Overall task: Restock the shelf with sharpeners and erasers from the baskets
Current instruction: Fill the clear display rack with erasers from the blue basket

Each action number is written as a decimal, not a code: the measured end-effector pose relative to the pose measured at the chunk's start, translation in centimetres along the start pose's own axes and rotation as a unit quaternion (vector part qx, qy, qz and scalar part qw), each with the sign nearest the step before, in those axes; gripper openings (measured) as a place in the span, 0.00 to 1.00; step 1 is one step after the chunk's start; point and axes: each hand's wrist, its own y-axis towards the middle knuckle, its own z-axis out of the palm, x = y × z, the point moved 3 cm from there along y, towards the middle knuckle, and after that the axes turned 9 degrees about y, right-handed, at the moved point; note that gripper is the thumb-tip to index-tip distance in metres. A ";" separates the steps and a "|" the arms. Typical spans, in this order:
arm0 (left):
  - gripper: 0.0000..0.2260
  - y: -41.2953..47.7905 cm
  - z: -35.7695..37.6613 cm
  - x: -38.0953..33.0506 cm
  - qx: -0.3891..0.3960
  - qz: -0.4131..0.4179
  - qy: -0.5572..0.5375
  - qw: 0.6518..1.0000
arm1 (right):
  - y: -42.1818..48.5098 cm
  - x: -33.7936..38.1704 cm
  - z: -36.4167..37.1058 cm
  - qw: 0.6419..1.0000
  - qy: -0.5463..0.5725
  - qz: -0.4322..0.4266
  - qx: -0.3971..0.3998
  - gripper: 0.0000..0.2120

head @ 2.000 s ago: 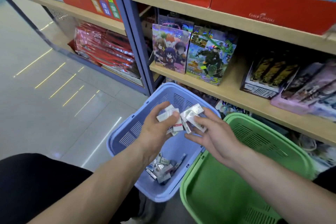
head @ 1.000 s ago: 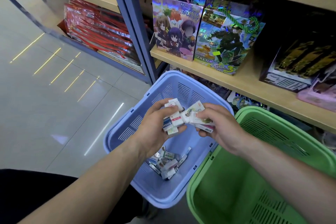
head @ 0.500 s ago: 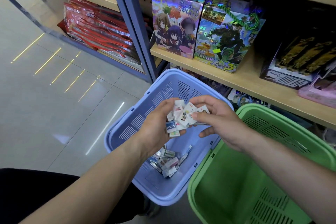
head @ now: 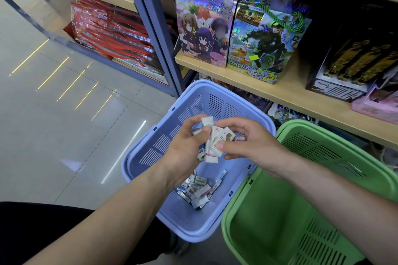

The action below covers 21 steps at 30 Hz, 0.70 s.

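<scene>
Both hands meet above the lilac-blue slotted plastic basket (head: 155,146), sharing one bundle of small white paper-wrapped erasers (head: 212,146). The left hand (head: 185,148) has its fingers curled round the bundle, thumb pressed on the top one. The right hand (head: 252,146) pinches the same bundle between thumb and curled fingers. A blue label on one eraser shows a few letters, too hidden to read in full.

More loose wrapped erasers (head: 198,191) lie heaped in the blue basket's near bottom corner; their print is too small to read. A green slotted plastic basket (head: 269,221) touches its right side.

Behind the blue basket runs a pale wooden shelf board (head: 301,97). On it stand a glossy anime gift bag with Japanese script (head: 204,34) and a gift bag printed "Splatoon 3" (head: 265,45), just back from the front edge. Left of the basket, grey tiled floor (head: 64,125) lies open.
</scene>
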 end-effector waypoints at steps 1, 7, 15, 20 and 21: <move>0.10 0.0 0.0 0.1 -0.007 0.006 0.006 1.000 | 0.0 -0.2 0.1 1.000 0.006 0.008 0.000 0.18; 0.11 0.1 -0.2 0.2 -0.032 0.023 0.018 0.999 | -0.2 -0.6 0.4 0.999 0.034 0.028 -0.005 0.19; 0.07 0.1 0.2 -0.3 -0.031 -0.022 -0.038 0.999 | -0.2 -0.9 0.3 0.995 0.076 0.064 0.012 0.20; 0.12 0.2 -0.2 -0.6 -0.019 -0.033 -0.083 0.996 | -0.1 -0.8 -0.3 0.995 0.084 0.055 -0.017 0.22; 0.15 0.3 -0.3 -0.6 -0.018 -0.038 -0.092 0.995 | 0.0 -0.8 -0.4 0.994 0.093 0.056 -0.018 0.24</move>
